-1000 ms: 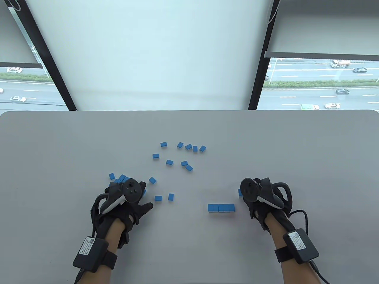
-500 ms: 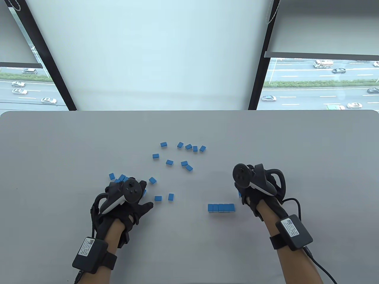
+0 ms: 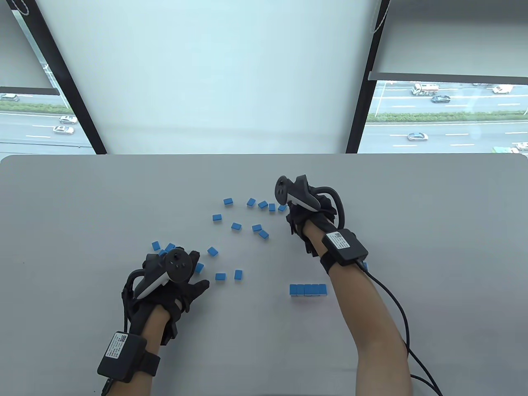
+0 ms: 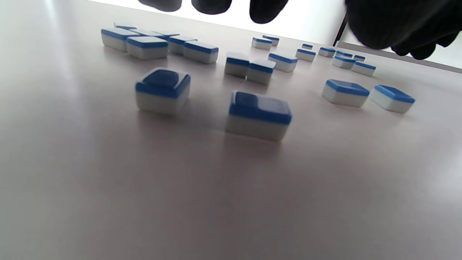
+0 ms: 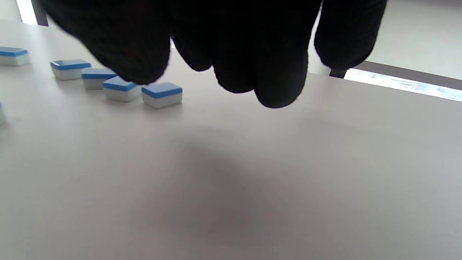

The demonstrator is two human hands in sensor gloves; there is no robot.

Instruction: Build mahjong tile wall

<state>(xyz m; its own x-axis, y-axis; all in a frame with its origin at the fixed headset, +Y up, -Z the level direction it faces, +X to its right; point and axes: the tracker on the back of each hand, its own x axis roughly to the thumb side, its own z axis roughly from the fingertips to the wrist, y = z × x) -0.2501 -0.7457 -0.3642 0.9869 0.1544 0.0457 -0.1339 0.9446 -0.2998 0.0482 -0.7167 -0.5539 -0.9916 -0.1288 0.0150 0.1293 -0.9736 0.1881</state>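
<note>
The right hand (image 3: 307, 206), fingers loosely curled and empty, is held just right of the end tile (image 3: 282, 207) — nearest by far; the left hand (image 3: 181, 284) is spread, empty, over nearer tiles; the wall row (image 3: 308, 290) lies crosswise behind the right wrist on the tabletop (image 3: 412, 247)

five tiles in a row (image 3: 308, 290), two gloved hands (image 3: 181, 284)

Bright daylight pours through the window (image 3: 214, 74) behind the table (image 3: 433, 231) — soft, even, with pale shadows. Both wrist views blow out white at the top, the gloved fingers (image 5: 252, 47) turn to black silhouettes, and the nearest tiles (image 4: 258, 115) are slightly blurred — wide-angle bending at the edges.
</note>
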